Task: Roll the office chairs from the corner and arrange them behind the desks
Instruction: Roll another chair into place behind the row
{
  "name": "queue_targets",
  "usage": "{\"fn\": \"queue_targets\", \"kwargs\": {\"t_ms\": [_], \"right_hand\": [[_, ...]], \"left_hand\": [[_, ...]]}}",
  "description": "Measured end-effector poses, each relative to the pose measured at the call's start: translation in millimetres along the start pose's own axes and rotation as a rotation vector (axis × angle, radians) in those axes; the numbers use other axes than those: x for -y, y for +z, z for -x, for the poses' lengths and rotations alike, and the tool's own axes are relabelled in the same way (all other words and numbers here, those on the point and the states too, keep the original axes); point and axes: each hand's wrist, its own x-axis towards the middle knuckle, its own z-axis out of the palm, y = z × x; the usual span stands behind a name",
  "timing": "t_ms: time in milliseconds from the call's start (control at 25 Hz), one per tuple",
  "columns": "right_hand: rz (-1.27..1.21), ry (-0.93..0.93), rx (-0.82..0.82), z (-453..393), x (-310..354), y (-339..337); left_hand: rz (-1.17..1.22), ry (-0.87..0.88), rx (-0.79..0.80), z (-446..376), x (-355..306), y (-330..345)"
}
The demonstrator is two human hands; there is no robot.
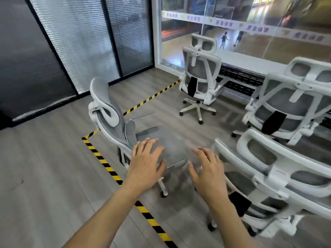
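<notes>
Hands reached out over a white-framed office chair with grey mesh seat and back [143, 135] in a glass-walled corner room, both palms down and holding nothing. The left hand [146, 166] hovered above the near edge of the grey seat, fingers [152, 142] spread and nearly straight; whether they touched the fabric could not be told through the blur. The right hand [208, 171] hung just beside the seat's right edge, loosely splayed, over bare floor.

The chair lay directly ahead of and below the fingers, turned side-on — its curved backrest stood to the left, its seat running left to right across the reach. The left hand was the nearer to it and appeared best placed to take the seat or backrest for a push.

A second white mesh chair with headrest [200, 72] stood well apart by the window, and two more white-framed chairs [286, 108] crowded close on the right — a likely snag for any roll in that direction. Yellow-and-black hazard tape [105, 162] on the grey wood-look floor passed beneath the nearest chair. No desks were in view.
</notes>
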Motion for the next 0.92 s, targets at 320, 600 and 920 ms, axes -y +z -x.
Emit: {"fn": "queue_targets", "kwargs": {"t_ms": [320,600,920], "right_hand": [[0.006,-0.008,0.018,-35.4,171.0,133.5],[0.026,-0.008,0.063,-92.4,258.7,237.4],[0.035,0.128,0.005,-157.8,320.7,346.3]], "left_hand": [[-0.013,-0.066,-0.029,24.1,220.4,-64.9],[-0.009,-0.085,0.006,-22.3,368.9,-73.0],[-0.014,0.065,0.162,-143.0,498.3,-50.1]]}}
